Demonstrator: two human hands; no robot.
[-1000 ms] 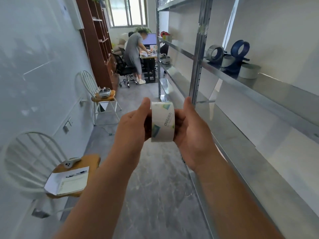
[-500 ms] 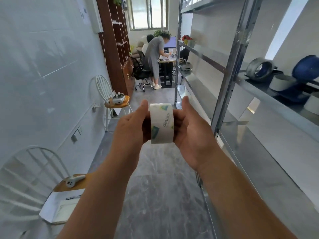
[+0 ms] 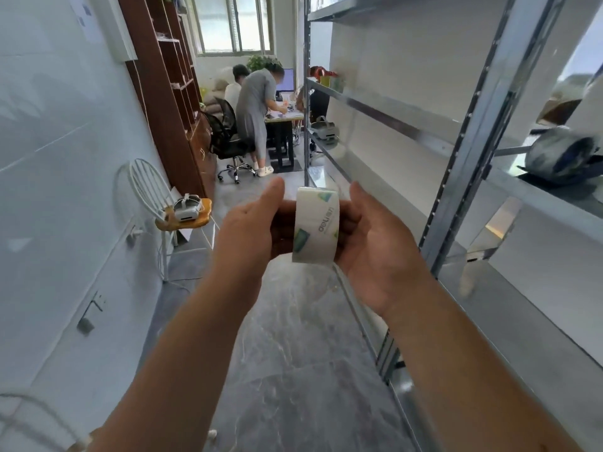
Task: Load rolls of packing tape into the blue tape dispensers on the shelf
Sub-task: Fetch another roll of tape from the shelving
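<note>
Tape roll (image 3: 316, 226) is held edge-on between left hand (image 3: 254, 230) and right hand (image 3: 375, 243), fingers curled round both sides, probably for finding loose end. Dispenser (image 3: 559, 154) is blurred on shelf (image 3: 538, 197), well apart at right.

Two arms come into view from the bottom edge, the left forearm (image 3: 182, 347) and the right forearm (image 3: 473, 353), and both are bare along their whole visible length, uncovered right up to the wrists. The left hand (image 3: 251, 230) and the right hand (image 3: 375, 243) are bare as well, fingers and thumbs alike. Each forearm looks broad at the frame edge and narrows toward the wrist, stretched by the wide lens; finer detail, such as the nails, is too blurred to tell.
</note>
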